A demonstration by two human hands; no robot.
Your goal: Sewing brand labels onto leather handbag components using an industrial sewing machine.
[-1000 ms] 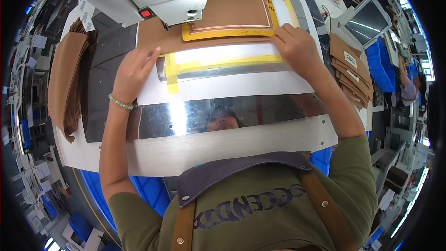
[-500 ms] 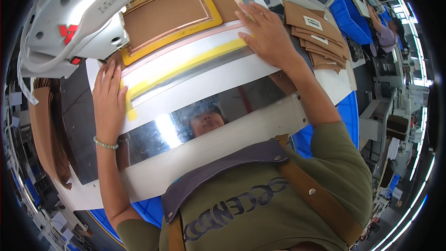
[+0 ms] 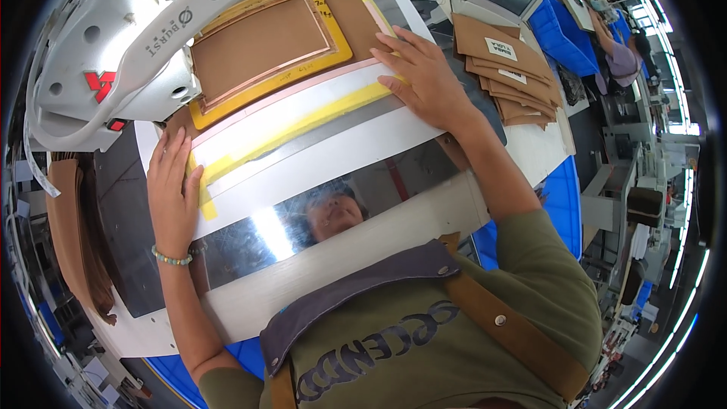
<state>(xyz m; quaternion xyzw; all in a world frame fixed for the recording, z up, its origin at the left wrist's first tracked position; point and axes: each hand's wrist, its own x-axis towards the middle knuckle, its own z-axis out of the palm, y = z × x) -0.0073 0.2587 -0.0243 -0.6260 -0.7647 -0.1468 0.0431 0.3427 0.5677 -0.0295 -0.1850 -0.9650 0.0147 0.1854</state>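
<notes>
My left hand (image 3: pixel 175 197) lies with fingers stretched out along the left edge of a brown sheet (image 3: pixel 352 7) and the white board (image 3: pixel 310 169) beneath it. At the right edge, my right hand (image 3: pixel 430 79) rests flat with its fingers spread. Between the hands run strips of yellow tape (image 3: pixel 303 127) and a pink strip (image 3: pixel 284 93). A yellow rectangular frame (image 3: pixel 344 51) with a copper-coloured inner rim sits on the brown sheet, beyond my hands. Neither hand grips anything that I can see.
A white press machine (image 3: pixel 98 45) with a curved grey handle (image 3: pixel 182 19) overhangs the far left. Stacked brown pieces (image 3: pixel 507 68) lie at the right; more brown sheets (image 3: pixel 72 220) stand at the left. A shiny metal plate (image 3: pixel 379 189) lies nearer me. Blue bins (image 3: pixel 560 34) and a person (image 3: pixel 625 60) appear far right.
The view has shifted slightly, so the machine and board sit lower in the picture. Both hands stay at the same edges, with little movement against the board.
</notes>
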